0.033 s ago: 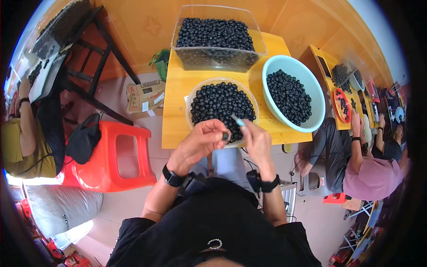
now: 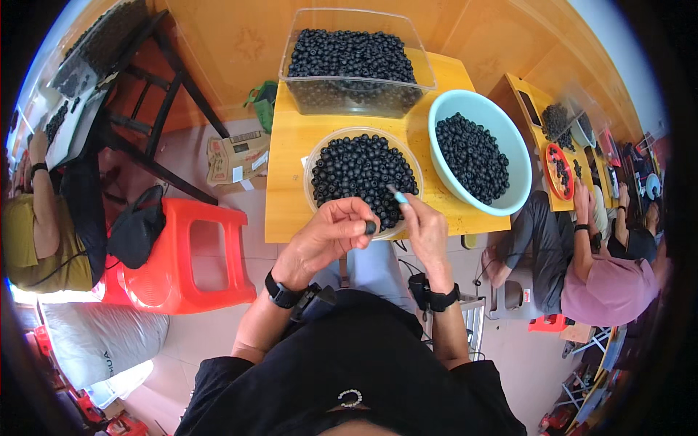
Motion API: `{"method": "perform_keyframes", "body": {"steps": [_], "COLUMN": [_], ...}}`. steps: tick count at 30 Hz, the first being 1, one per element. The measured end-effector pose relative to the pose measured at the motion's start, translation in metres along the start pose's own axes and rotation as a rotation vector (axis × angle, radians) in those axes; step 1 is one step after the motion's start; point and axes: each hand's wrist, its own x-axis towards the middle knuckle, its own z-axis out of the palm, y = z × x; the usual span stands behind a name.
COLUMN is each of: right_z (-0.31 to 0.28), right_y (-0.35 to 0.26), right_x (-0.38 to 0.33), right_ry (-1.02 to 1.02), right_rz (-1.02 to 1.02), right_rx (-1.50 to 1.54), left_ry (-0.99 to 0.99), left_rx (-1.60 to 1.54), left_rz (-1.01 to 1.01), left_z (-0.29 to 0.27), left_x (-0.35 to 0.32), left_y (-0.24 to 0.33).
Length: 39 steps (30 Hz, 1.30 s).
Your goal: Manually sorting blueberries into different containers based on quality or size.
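Observation:
My left hand (image 2: 327, 236) is closed in a pinch on a small, round black bead (image 2: 370, 227). To its right, my right hand (image 2: 427, 236) grips a slim tool with a light-blue handle (image 2: 400, 198); its thin tip points up and left, apart from the bead. The tool's exact kind is unclear. Both hands are over the near edge of a clear round tub (image 2: 308, 174), filled with similar black beads (image 2: 356, 163). Beyond it stands a large clear bin (image 2: 349, 98) of beads, and on the right a pale-blue basin (image 2: 520, 174) holds more.
The containers stand on a yellow wooden table (image 2: 287, 211) against an orange wall. A red stool (image 2: 174, 254) with a black bag (image 2: 137, 229) is at left, beside a seated person. Other people sit at tables on the right, near a red tray (image 2: 558, 172).
The tool in my right hand, blurred earlier, now shows more sharply and sits slightly to the right. My left hand and its bead have shifted slightly; both holds stay the same.

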Motion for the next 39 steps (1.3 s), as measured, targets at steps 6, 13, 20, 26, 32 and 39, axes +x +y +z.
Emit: {"method": "perform_keyframes", "body": {"steps": [6,13,20,26,32,39], "right_z": [-0.013,-0.015,0.004,-0.006,0.000,-0.007], "right_y": [-0.013,-0.047,-0.043,-0.048,-0.041,-0.040], "right_x": [-0.008,-0.011,-0.010,-0.012,-0.013,-0.018], "right_ry": [0.061,-0.073,-0.120,-0.242,-0.228,0.023], "right_rz": [-0.048,0.060,0.030,0.210,0.245,-0.119], "right_rx": [0.162,0.600,0.757,0.985,0.993,0.420], "left_ry": [0.004,0.088,0.106,0.074,0.057,0.129], "left_rx": [-0.069,-0.033,0.131,0.123,0.109,0.011], "left_rz": [0.029,0.056,0.040,-0.006,-0.007,0.052], "left_z": [-0.005,-0.003,-0.003,-0.003,-0.003,-0.014], "left_x": [0.004,0.007,0.002,0.001,0.001,0.001], "left_y": [-0.004,-0.011,-0.010,-0.008,-0.011,-0.012]}}
